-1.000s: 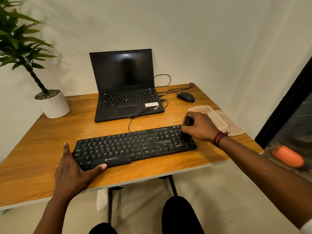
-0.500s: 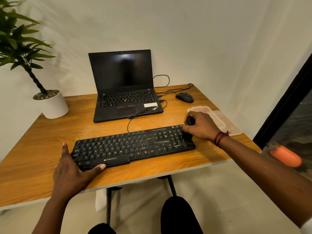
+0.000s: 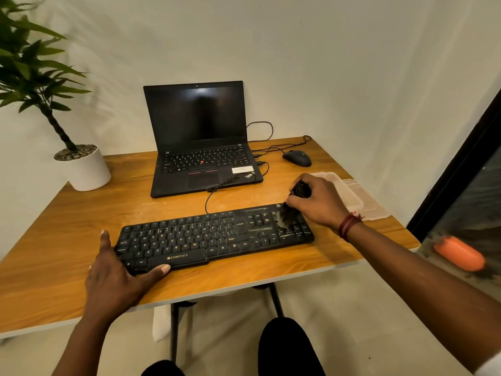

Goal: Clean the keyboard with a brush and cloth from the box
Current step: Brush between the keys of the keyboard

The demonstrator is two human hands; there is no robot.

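Observation:
A black keyboard (image 3: 206, 237) lies across the front of the wooden desk (image 3: 67, 232). My left hand (image 3: 116, 278) rests flat on the keyboard's near left corner, fingers spread, thumb along its front edge. My right hand (image 3: 315, 203) is closed around a black brush (image 3: 287, 214), whose bristles touch the number pad at the keyboard's right end. A pale dusty streak shows on the keys just left of the bristles. A clear plastic box (image 3: 349, 195) sits behind my right hand; its inside is hidden, and I see no cloth.
An open black laptop (image 3: 200, 147) stands behind the keyboard, cables trailing to a black mouse (image 3: 296, 158) at the back right. A potted plant (image 3: 81, 166) occupies the back left corner. The box's clear lid (image 3: 372, 210) lies beside it near the desk's right edge.
The brush has shifted slightly left over the number pad, with my right hand still around it. My left hand stays put on the keyboard's left corner.

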